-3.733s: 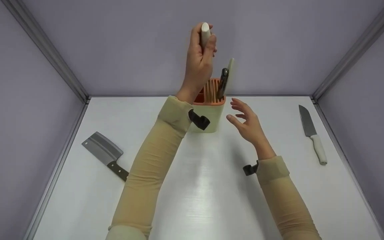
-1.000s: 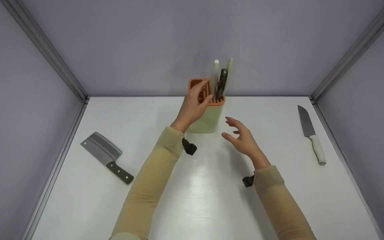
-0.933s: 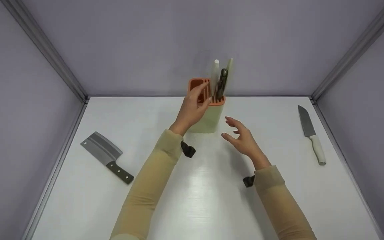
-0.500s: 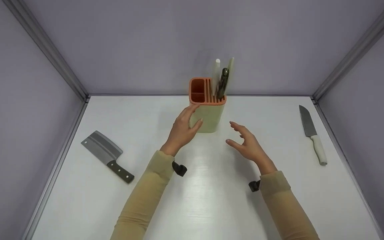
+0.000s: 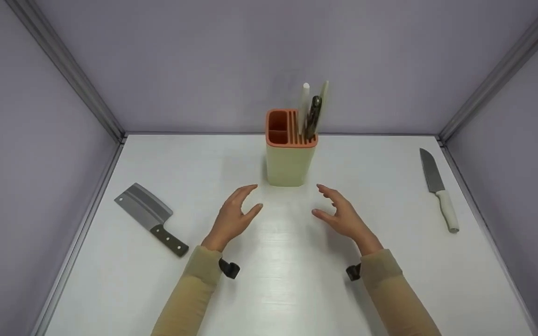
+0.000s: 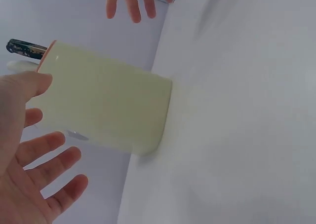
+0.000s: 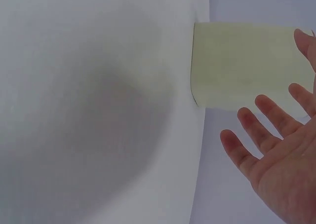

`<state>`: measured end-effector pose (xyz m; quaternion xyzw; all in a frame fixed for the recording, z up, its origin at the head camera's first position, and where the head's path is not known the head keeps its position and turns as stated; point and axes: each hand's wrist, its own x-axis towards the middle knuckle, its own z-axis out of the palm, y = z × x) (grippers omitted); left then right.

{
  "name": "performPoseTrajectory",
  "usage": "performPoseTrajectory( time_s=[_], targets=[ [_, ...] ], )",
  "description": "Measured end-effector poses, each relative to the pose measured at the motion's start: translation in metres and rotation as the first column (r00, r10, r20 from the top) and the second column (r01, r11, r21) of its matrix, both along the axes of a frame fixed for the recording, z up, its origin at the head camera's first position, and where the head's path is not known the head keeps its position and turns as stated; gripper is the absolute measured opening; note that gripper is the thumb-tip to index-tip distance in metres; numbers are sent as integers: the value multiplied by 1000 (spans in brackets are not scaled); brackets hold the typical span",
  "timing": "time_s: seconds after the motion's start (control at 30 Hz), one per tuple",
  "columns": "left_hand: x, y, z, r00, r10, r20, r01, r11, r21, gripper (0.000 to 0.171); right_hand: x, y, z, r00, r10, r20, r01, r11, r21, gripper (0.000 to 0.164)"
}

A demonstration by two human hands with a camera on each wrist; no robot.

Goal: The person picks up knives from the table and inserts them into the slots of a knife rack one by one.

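Note:
A pale green knife block [image 5: 290,165] with an orange slotted top stands upright at the back middle of the table. In its right-hand slots sit a white-handled knife [image 5: 303,109], a dark-handled knife [image 5: 314,114] and a pale green handle [image 5: 324,102]; their lower parts are hidden inside. My left hand [image 5: 232,218] hovers in front of the block to the left, fingers spread and holding nothing. To the right, my right hand [image 5: 343,218] mirrors it, also empty with relaxed fingers. Both wrist views show the block's plain side beyond the fingers, apart from them.
A cleaver [image 5: 150,217] with a dark riveted handle lies on the left of the white table [image 5: 269,289]. Near the right edge lies a kitchen knife [image 5: 438,191] with a white handle. Grey walls [image 5: 203,60] enclose the back and sides.
Earlier my left hand held a white knife handle above the block; that knife now stands in a slot. The left hand has let go and drawn back toward me. The right hand has lowered slightly.

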<state>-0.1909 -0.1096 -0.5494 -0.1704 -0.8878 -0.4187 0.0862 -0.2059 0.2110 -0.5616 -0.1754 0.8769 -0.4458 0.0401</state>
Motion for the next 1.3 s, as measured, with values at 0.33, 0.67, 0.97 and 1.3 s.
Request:
performPoseTrajectory(
  time_s=[0.33,0.67,0.97,1.3],
  targets=[
    [28,-50,-23,995,84,61,-79,993,-83,50,10,-29,-11,995,75,59,-74,997,-22,72],
    [45,-107,-38,978,196,70,-177,961,-210,56,16,-51,-17,982,170,79,-168,986,-20,72],
    [60,-143,-43,957,259,127,-217,936,-277,53,14,-71,-18,970,232,72,-231,972,-32,76],
    [74,-169,-39,960,240,146,-181,925,-334,44,19,-89,-20,952,295,89,-291,955,-47,76]
  ],
)
